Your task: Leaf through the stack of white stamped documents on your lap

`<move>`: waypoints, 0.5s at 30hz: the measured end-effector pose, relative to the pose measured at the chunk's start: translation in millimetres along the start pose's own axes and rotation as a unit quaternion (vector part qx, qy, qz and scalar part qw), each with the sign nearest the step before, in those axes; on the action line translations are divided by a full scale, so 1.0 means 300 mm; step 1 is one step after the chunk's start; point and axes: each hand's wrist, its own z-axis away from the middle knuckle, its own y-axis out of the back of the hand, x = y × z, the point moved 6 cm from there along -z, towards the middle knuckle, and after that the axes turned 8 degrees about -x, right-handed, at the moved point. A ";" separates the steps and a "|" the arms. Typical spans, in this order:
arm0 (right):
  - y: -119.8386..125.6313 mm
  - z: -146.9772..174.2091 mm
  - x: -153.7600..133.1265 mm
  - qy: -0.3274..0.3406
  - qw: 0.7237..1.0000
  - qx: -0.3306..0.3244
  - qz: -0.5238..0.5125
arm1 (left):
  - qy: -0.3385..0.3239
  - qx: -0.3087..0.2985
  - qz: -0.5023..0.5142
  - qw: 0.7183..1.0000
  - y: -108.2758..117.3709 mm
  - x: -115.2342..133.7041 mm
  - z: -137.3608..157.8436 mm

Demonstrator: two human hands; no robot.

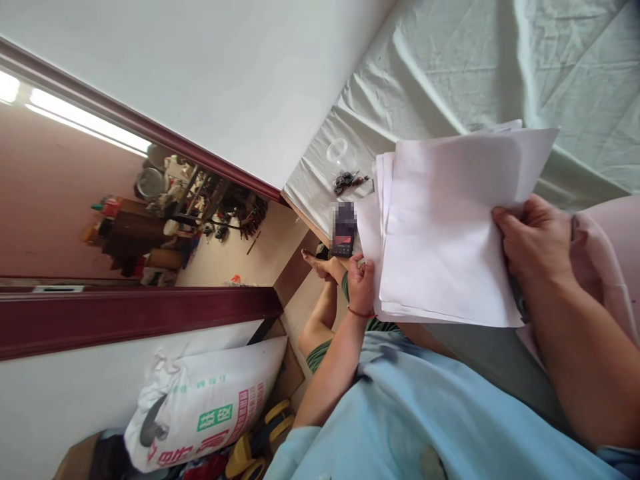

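Observation:
A loose stack of white paper sheets (450, 227) is held up in front of me, its edges fanned out unevenly at the left. My right hand (537, 240) grips the right side, thumb on the top sheet and the other fingers mostly hidden. At the lower left edge, my left hand (361, 283) has its fingers curled against the sheets; the papers hide part of its grip. A red cord circles my left wrist. Just left of the stack lies a dark phone (345, 233), partly blurred out.
Beneath the papers spreads a pale green, wrinkled sheet (425, 87). A clear plastic cup (338, 152) and a small dark cluster (347, 181) lie near its corner. To the left are a doorway with a dark red frame (150, 320), a white printed sack (215, 400) and yellow slippers (250, 453).

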 end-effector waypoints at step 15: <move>-0.024 0.000 0.004 0.001 0.988 -0.018 -0.155 | -0.033 -0.028 -0.054 0.998 -0.006 -0.012 -0.001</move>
